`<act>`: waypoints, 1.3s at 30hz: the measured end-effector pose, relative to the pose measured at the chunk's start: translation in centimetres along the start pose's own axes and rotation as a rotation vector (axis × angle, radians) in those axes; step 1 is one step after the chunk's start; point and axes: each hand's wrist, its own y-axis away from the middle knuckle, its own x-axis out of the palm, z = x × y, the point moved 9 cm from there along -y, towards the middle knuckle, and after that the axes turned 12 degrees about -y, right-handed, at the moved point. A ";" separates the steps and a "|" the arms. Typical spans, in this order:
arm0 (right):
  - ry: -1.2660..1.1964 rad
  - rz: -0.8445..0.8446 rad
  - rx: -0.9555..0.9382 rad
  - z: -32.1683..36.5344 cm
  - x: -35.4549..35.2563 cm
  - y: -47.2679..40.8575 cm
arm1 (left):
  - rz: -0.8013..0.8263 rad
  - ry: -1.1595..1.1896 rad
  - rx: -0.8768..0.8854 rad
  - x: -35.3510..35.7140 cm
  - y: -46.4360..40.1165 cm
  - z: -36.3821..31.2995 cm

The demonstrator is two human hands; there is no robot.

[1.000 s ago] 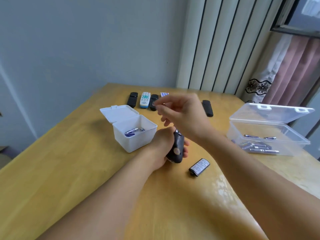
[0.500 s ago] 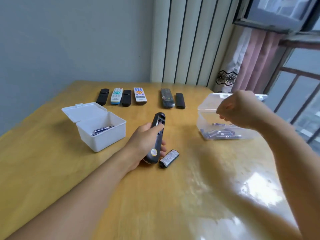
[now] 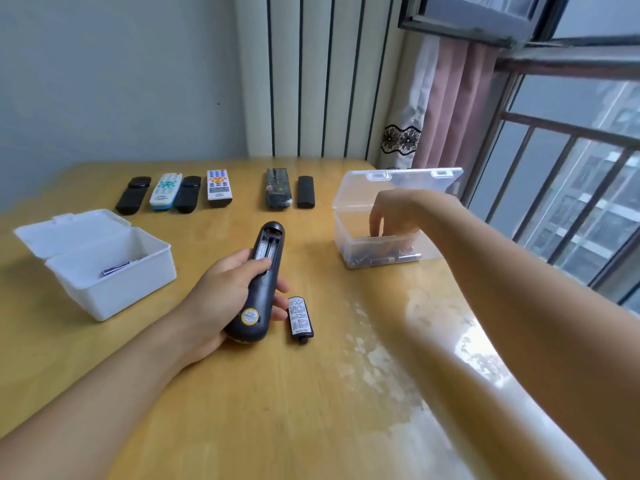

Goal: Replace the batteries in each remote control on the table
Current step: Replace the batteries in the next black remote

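Reaching down into the clear box now, the right hand has left the dark remote (bay empty, gripped by left hand), fingers curled among batteries, grasp unclear.

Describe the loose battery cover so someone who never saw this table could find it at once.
On the wooden table, find the left hand gripping a black remote turned back-up with its battery bay open. The battery cover lies flat on the wood just right of that remote's near end. It is the only short black piece with a white printed label, far smaller than the remotes lined up at the far edge.
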 end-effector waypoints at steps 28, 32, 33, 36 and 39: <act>-0.324 -0.102 -0.292 2.7 0.8 1.9 | 0.035 -0.015 0.007 0.0 0.1 0.1; -0.389 -0.257 -0.304 1.1 0.4 2.5 | 0.029 -0.020 0.004 0.0 0.1 0.1; -0.384 -0.299 -0.303 0.7 0.1 2.7 | 0.031 -0.023 0.005 0.0 0.0 0.1; -0.362 -0.271 -0.267 0.0 0.3 3.4 | 0.030 -0.019 0.000 0.0 0.1 0.1; -0.313 -0.052 -0.260 1.2 1.6 3.6 | 0.027 -0.026 -0.001 0.1 0.2 0.1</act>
